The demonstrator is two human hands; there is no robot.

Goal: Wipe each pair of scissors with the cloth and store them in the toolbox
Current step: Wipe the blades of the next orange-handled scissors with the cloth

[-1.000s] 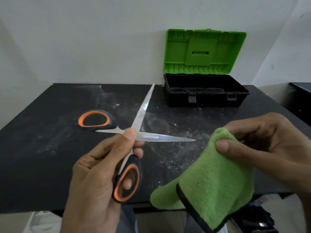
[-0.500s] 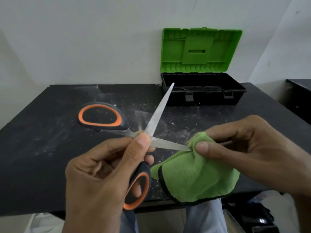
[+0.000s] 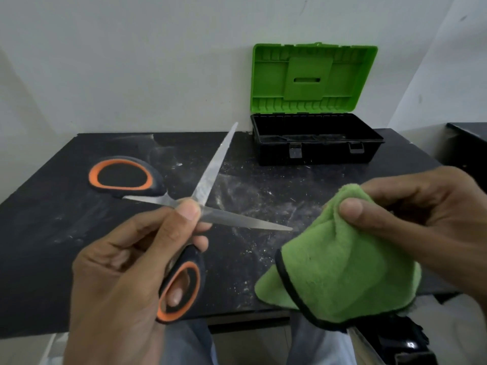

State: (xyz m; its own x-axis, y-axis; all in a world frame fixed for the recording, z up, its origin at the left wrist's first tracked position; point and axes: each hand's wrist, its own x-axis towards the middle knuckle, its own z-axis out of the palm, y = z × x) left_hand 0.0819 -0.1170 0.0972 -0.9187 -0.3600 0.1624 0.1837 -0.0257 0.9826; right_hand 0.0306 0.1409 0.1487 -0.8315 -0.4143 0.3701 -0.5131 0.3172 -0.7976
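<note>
Just clear of the cloth (image 3: 342,272), a scissors (image 3: 232,221) blade tip.

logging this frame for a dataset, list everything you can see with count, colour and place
scissors: one pair, orange and black handles, blades spread open, held above the table
cloth: one, green with black edging, right of the lower blade's tip
toolbox: one, black base, green lid raised, back of the table by the wall
table: one, black, dusty, in front
second table: one, dark, far right edge
wall: white, behind
left hand: grips the scissors, thumb at the pivot
right hand: pinches the cloth
</note>
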